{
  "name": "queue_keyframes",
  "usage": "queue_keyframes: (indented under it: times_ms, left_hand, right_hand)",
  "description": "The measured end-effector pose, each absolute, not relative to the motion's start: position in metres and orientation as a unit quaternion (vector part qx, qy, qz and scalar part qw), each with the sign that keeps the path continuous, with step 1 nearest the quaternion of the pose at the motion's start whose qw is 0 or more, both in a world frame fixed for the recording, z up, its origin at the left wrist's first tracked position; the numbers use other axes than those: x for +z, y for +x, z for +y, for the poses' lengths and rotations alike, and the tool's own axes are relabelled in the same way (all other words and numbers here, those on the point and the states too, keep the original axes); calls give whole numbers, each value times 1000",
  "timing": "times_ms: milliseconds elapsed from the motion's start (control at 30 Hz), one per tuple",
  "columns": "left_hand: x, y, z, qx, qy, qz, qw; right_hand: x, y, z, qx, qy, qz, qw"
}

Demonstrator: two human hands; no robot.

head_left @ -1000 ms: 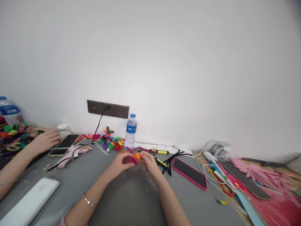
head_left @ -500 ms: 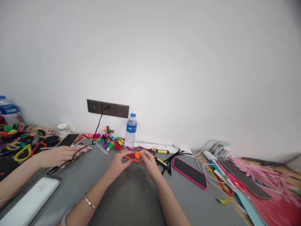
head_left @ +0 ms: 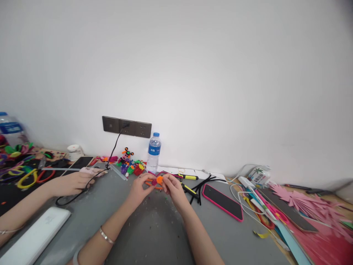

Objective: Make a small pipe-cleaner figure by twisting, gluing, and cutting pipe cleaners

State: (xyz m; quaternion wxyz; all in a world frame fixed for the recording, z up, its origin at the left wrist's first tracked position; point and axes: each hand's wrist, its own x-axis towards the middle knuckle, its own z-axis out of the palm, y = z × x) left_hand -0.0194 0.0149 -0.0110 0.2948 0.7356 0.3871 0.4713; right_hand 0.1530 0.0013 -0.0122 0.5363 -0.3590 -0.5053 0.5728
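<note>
Pipe-cleaner figures (head_left: 139, 168), small, multicoloured, apparently finished, clustered left of the water bottle (head_left: 153, 162). Left hand (head_left: 139, 189), fingers closed in a pinch on a magenta piece (head_left: 154, 182), partly hidden, over the tabletop (head_left: 154, 235). Orange coil (head_left: 159, 180), close beside the magenta piece; whether joined, cannot tell. Winding of the coil looks done; work in hand judged partway, fastening unconfirmed. Right hand (head_left: 175, 189), fingers pinched together on the coil's edge. Black pipe cleaners (head_left: 200, 188), loose, straight, unworked. Smartphone (head_left: 223, 202), pink-edged, flat.
</note>
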Motion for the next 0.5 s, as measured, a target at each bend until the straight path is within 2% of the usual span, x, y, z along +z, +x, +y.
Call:
queue_keyframes:
  times_ms: [133,233,500]
  left_hand:
    - [-10,-20,14,464,723,411,303]
    - [-6,-19,12,471,693,420,348]
    - [-1,-20,12,503,454,373,634]
  right_hand:
    - [-13,156,4,583,-354,-492,541]
    - [-12,158,4,592,-352,-474,548]
    - [-2,160,0,626,-346,-390,580]
